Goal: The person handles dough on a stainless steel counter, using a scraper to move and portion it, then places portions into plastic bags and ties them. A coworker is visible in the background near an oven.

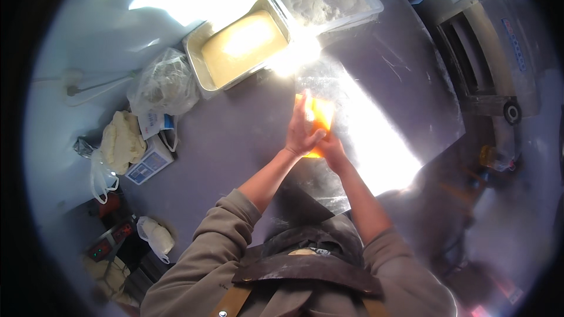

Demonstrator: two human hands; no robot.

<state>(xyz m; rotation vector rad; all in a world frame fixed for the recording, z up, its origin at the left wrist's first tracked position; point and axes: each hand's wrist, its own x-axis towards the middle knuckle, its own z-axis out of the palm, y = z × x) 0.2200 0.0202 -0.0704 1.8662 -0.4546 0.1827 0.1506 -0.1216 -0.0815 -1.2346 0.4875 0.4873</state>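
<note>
Over the middle of the metal worktable, I hold a bright orange, flat, roughly rectangular piece. Glare hides whether it is a cloth, a packet or a plastic sheet. Along its left side, my left hand is closed on it, with fingers pointing away from me. Gripping the lower right of the orange piece, my right hand has its fingers mostly hidden behind it. The two hands are close together, near the edge of a strip of strong sunlight.
Beyond my hands stand a metal pan of smooth pale yellow stuff and a clear bin of whitish powder. Left are a clear plastic bag, a scale and a cream-coloured bundle. A metal machine stands right.
</note>
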